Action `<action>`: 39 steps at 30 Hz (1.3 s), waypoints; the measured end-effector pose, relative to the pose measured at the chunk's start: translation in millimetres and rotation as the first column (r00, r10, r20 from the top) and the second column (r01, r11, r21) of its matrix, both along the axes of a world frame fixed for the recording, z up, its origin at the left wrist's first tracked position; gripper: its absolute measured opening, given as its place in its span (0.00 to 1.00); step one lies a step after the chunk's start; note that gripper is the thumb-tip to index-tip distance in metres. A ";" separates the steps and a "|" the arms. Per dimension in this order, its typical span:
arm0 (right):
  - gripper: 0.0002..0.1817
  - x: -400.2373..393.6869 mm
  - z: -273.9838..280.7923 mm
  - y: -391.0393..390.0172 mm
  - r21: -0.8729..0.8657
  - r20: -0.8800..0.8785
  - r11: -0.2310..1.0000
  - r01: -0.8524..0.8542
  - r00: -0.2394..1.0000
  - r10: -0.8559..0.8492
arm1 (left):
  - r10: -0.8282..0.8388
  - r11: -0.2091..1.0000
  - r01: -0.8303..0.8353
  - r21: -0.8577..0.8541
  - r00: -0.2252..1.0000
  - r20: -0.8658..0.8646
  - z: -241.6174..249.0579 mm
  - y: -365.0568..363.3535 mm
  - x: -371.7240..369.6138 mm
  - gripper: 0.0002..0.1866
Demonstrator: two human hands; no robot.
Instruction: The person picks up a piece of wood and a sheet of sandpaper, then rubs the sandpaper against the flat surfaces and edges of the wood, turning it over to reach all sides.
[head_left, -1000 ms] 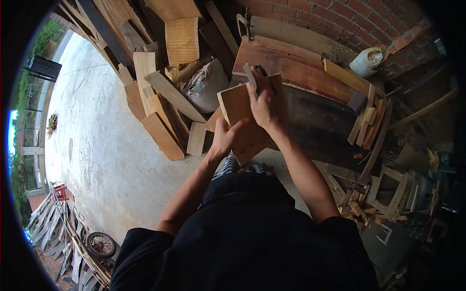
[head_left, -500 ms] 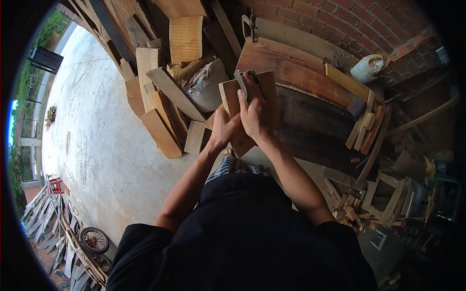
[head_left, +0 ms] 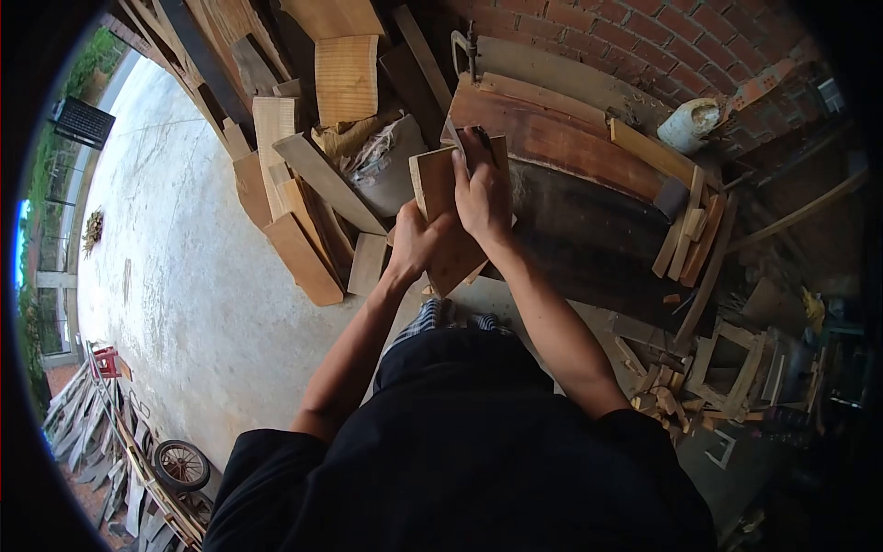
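A flat wooden board is held up in front of my body, its pale edge toward the left. My left hand grips its lower left side, with the fingers largely hidden. Against the board's upper right part, my right hand is closed round a dark tool with a flat grey face; what kind of tool it is, I cannot make out. Behind the hands lies a reddish-brown wooden slab on a dark surface.
Planks and a sack stand left of the hands. A clamp and a white container are at the back. Wood scraps lie at right, a spoked wheel at lower left.
The board and both hands have shifted slightly left. The tool in my right hand sits slightly higher in view, near the board's top edge.
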State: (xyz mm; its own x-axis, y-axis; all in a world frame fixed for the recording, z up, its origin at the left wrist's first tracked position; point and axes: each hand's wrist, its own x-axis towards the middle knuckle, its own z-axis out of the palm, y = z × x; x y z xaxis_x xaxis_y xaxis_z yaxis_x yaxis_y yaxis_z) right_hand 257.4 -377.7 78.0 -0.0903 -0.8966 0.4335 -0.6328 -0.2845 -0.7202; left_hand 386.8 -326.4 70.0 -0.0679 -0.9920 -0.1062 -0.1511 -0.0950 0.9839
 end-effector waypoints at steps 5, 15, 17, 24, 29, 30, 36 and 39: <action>0.21 0.9 -18.9 8.8 -0.048 0.060 0.997 -0.055 0.997 0.058 | 0.009 0.999 -0.007 0.049 1.000 -0.030 -6.6 -11.6 5.3 0.16; 0.22 -5.0 8.3 8.7 0.053 0.067 0.992 -0.118 0.991 0.114 | 0.014 0.996 -0.005 0.094 0.996 -0.090 7.3 2.7 4.4 0.14; 0.21 -8.0 17.6 -5.6 0.162 0.116 0.982 -0.097 0.990 0.079 | 0.017 0.992 -0.019 -0.121 1.000 -0.022 7.5 3.9 -0.8 0.13; 0.19 -17.3 2.6 -15.6 -0.036 -0.030 0.995 -0.091 0.996 0.090 | 0.043 0.997 -0.031 0.069 0.983 -0.178 12.9 6.9 -0.2 0.13; 0.19 4.4 17.6 18.1 -0.167 -0.166 0.956 -0.241 0.963 0.213 | 0.050 0.982 -0.014 0.187 0.981 -0.186 14.2 3.0 1.4 0.17; 0.19 0.1 9.1 13.9 -0.161 -0.161 0.957 -0.241 0.963 0.215 | 0.052 0.981 -0.016 0.195 0.982 -0.182 12.2 5.0 2.5 0.17; 0.25 -14.0 12.4 7.7 0.027 -0.162 0.986 -0.166 0.972 0.168 | 0.021 0.996 0.004 0.090 0.961 -0.275 -3.0 4.9 -3.1 0.17; 0.26 -8.9 5.6 13.5 -0.070 -0.237 0.971 -0.228 0.950 0.206 | 0.068 0.983 -0.018 0.181 0.959 -0.276 1.2 2.4 0.3 0.17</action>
